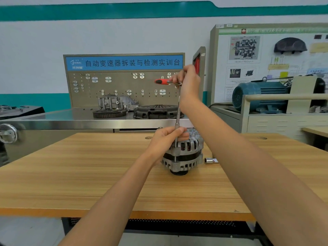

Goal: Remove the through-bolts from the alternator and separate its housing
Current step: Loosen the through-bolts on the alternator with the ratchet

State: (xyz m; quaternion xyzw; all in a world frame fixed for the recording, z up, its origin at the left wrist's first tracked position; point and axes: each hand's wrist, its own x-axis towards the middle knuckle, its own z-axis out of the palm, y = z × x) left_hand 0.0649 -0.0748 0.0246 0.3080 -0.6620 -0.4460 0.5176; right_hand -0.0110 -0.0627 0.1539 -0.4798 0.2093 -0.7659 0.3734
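Alternator [183, 154] stood pulley-down near the centre of the frame, on the far half of a wooden table [88, 174], well back from the table's near edge. Bare tabletop stretched out to its left and towards the lower part of the picture. The left hand [166, 139] curled round the top of the housing and the foot of a long extension bar [178, 110], which rose upright from the rim of the alternator. Higher up, at centre right, the right hand [188, 80] gripped the head of a ratchet [166, 81], whose red handle pointed left. Just beside the alternator on its right lay a loose socket [210, 160], apart from the housing. Behind the table's far edge ran a steel bench [53, 119] with a clutch cover [157, 111], a ring gear [109, 113] and a pegboard [124, 86]. A blue motor [260, 96] sat at the right.
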